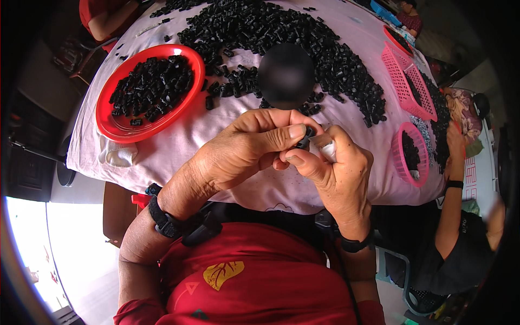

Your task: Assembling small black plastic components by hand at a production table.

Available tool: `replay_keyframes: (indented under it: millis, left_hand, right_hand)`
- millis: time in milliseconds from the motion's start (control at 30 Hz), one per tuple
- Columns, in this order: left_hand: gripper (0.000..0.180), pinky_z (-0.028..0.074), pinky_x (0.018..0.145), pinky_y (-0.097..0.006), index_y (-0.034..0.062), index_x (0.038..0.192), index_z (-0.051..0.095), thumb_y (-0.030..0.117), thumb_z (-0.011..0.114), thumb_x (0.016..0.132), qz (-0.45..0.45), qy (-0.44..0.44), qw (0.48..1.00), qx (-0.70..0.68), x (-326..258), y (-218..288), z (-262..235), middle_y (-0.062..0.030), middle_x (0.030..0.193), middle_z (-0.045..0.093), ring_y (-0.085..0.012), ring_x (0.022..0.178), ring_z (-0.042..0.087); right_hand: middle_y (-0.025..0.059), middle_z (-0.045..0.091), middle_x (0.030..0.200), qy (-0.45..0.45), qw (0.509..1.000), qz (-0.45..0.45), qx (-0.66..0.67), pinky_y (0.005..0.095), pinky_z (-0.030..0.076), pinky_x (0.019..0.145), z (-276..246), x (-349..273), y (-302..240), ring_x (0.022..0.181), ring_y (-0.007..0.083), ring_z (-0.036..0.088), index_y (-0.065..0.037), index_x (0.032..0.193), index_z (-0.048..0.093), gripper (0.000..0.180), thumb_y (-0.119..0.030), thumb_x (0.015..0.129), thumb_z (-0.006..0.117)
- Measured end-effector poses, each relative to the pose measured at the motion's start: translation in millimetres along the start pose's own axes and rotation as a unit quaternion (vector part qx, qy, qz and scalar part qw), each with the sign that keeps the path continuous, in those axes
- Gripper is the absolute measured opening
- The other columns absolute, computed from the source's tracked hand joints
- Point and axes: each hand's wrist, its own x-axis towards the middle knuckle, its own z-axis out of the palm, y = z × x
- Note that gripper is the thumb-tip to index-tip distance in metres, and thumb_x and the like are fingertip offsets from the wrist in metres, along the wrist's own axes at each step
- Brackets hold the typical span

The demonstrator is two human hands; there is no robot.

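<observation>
In the head view, the person's two hands meet to the right of the red plate (pixel 122 129), slightly nearer the body and above the cloth-covered desk (pixel 254 189). The left hand (pixel 238 143) pinches a small black part (pixel 304 140) between thumb and fingers, right of the plate and off the desk. The right hand (pixel 344 173) comes up against it, thumb and fingers closed on a white piece (pixel 327 150) whose kind cannot be told. The plate holds many similar parts; a broad pile (pixel 244 30) of them spreads beyond it and to its right. Well to the plate's right stand a long pink basket (pixel 400 81) and, nearer the person, a round basket (pixel 396 157). Past these, a co-worker's arm (pixel 448 222) stretches toward the desk.
</observation>
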Motion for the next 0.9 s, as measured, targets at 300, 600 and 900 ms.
replay_keyframes:
  millis: [300,600,900]
  left_hand:
    - [0.033,0.042,0.064,-0.02,0.0002,0.116,0.056,0.024,0.059,0.093,-0.003,0.005,1.0,-0.022,0.1,2.8,-1.7,-0.0017,0.093,0.062,-0.0058,0.074,0.054]
    - [0.029,0.041,0.059,-0.019,0.0031,0.114,0.053,0.016,0.063,0.09,-0.018,0.013,0.994,-0.104,1.9,0.0,0.0,-0.0009,0.088,0.057,-0.0058,0.067,0.05]
    - [0.028,0.042,0.058,-0.019,0.0034,0.114,0.053,0.015,0.062,0.091,-0.031,-0.046,0.987,-0.15,1.3,-0.7,0.0,-0.0044,0.089,0.057,-0.0061,0.067,0.05]
  right_hand:
    - [0.0081,0.064,0.063,-0.006,0.997,0.008,0.081,0.0266,0.048,0.047,-2.4,-0.7,-3.9,0.054,0.0157,0.064,-0.003,0.08,0.056,0.038,-0.035,0.078,0.076]
    - [0.0026,0.065,0.07,0.039,0.972,0.001,0.232,0.0193,0.045,0.054,0.8,2.8,-3.8,0.061,0.0042,0.059,0.0,0.093,0.062,0.011,-0.009,0.088,0.065]
    - [-0.0013,0.059,0.064,0.017,0.952,0.045,0.302,0.0172,0.04,0.051,-5.4,2.5,-7.8,0.056,0.0013,0.05,0.0,0.09,0.062,0.005,-0.005,0.089,0.063]
